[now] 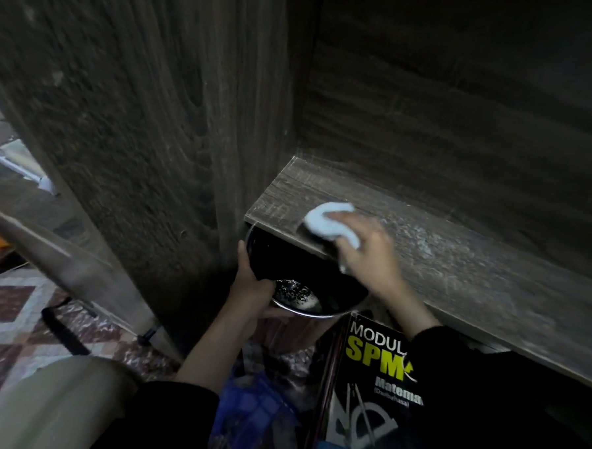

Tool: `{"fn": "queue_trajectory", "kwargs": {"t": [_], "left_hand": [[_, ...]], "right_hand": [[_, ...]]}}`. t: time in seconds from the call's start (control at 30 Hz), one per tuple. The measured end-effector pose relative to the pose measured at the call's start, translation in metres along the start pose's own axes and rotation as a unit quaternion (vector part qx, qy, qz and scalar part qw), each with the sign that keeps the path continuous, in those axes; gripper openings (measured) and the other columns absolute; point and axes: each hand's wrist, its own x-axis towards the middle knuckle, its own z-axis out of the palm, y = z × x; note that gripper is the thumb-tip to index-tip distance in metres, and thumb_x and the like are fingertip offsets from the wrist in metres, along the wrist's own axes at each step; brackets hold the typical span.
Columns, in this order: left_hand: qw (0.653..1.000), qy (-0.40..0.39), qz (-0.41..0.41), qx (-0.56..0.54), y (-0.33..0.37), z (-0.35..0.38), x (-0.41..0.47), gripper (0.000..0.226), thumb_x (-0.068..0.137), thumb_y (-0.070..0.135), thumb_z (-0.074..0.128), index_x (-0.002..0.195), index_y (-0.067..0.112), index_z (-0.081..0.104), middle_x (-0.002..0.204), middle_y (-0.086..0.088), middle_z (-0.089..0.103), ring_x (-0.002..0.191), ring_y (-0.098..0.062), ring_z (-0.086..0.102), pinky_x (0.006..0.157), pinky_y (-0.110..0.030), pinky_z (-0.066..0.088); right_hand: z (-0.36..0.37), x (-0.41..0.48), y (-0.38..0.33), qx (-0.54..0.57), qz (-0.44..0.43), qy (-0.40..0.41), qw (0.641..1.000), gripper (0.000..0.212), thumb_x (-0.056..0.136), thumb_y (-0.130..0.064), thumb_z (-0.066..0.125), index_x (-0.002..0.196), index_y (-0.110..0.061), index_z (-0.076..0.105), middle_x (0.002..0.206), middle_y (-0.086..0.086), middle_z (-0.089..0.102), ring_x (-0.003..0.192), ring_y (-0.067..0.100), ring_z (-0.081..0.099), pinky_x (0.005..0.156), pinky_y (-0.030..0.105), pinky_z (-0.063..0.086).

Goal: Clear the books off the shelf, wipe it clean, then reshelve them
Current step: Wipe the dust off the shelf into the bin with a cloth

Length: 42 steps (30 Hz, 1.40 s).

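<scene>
Head view: right grip [368, 259] curls round white cloth [324, 222] on shelf [463, 271] edge (left grip [250, 287] holds bowl [302, 269] below).

Dim, murky indoor light. The dark grey wood-grain shelf [457, 267] fades to near black in its recess. The crumpled white cloth [325, 222] reads brightest; the round metal bowl [317, 315] glints at its rim. Frame edges bend and blur.
</scene>
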Motion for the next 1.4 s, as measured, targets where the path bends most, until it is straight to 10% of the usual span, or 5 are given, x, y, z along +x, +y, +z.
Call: {"fn": "queue_trajectory", "kwargs": {"t": [0.2,0.5,0.87,1.07,1.4], "left_hand": [[1.0,-0.01,0.0,-0.006,-0.002,0.005,-0.003,0.097,0.087,-0.013,0.044,0.147,0.044,-0.006,0.145,0.001,0.04,0.101,-0.033,0.062,0.055,-0.042,0.059],[1.0,-0.007,0.004,0.009,-0.005,0.03,-0.008,0.092,0.087,-0.014,0.04,0.149,0.039,-0.003,0.152,-0.003,0.028,0.107,-0.033,0.056,0.047,-0.035,0.057],[1.0,-0.002,0.012,-0.006,-0.009,0.036,0.005,0.089,0.085,-0.021,0.031,0.15,0.034,0.006,0.15,-0.009,0.024,0.071,-0.034,0.056,0.035,-0.042,0.051],[1.0,-0.001,0.023,-0.009,-0.011,0.038,0.011,0.083,0.084,-0.023,0.029,0.151,0.021,0.007,0.152,-0.014,0.024,0.096,-0.036,0.048,0.033,-0.038,0.05],[1.0,0.004,0.024,0.001,-0.011,0.038,0.011,0.084,0.083,-0.025,0.028,0.151,0.021,0.008,0.153,-0.01,0.022,0.112,-0.041,0.046,0.032,-0.036,0.049]], "right_hand": [[-0.007,-0.026,0.029,-0.213,0.25,0.069,0.942,0.049,0.09,-0.032,0.041,0.137,-0.023,0.051,0.143,0.012,0.046,0.134,0.033,0.035,0.103,0.051,0.028],[0.031,-0.033,-0.029,-0.177,0.015,-0.142,0.974,0.057,0.081,-0.026,0.049,0.138,-0.033,0.048,0.15,0.004,0.038,0.135,0.026,0.032,0.103,0.044,0.026],[-0.166,-0.117,0.111,-0.169,0.266,0.207,0.926,0.05,0.076,-0.022,0.048,0.122,-0.009,0.063,0.125,0.014,0.062,0.117,0.036,0.054,0.1,0.04,0.037],[-0.249,-0.184,0.177,-0.286,0.479,0.093,0.825,0.051,0.096,-0.032,0.049,0.144,-0.022,0.038,0.147,0.02,0.033,0.134,0.041,0.028,0.11,0.049,0.025],[-0.161,-0.117,0.131,-0.3,0.411,0.026,0.86,0.055,0.099,-0.04,0.035,0.15,-0.024,0.024,0.153,0.019,0.024,0.14,0.035,0.02,0.112,0.046,0.023]]}}
